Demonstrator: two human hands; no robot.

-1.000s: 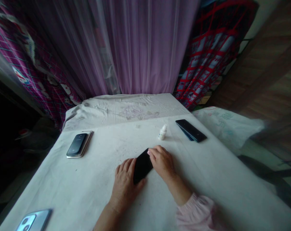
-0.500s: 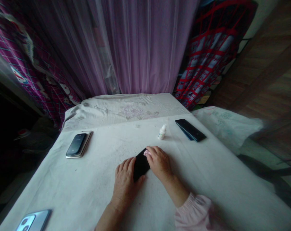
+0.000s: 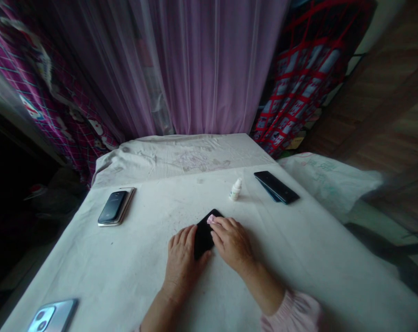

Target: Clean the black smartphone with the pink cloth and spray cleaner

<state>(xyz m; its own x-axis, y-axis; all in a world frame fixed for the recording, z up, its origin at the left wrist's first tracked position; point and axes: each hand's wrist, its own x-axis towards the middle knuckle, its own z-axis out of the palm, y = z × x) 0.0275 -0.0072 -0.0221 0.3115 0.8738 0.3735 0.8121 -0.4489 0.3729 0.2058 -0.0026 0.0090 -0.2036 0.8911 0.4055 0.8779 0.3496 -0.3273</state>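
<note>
A black phone (image 3: 203, 237) lies at a slant on the white tablecloth between my hands. My left hand (image 3: 184, 253) grips it by its left side and lower end, thumb along the near edge. A small pink cloth (image 3: 211, 219) is pinched in the fingers of my right hand (image 3: 232, 242), pressed against the upper part of the dark screen. Just beyond the hands stands a small white spray bottle (image 3: 235, 190), upright and touched by neither.
Two stacked phones (image 3: 277, 186) lie at the right edge of the table, and another stack (image 3: 115, 207) at the left. A silver-blue phone (image 3: 55, 316) rests at the near left corner. Purple curtains (image 3: 212, 69) hang behind the table (image 3: 143, 267).
My right hand has shifted slightly right and down across the phone, uncovering its top corner and more of the pink cloth. My left hand keeps its hold. The whole view has shifted slightly.
</note>
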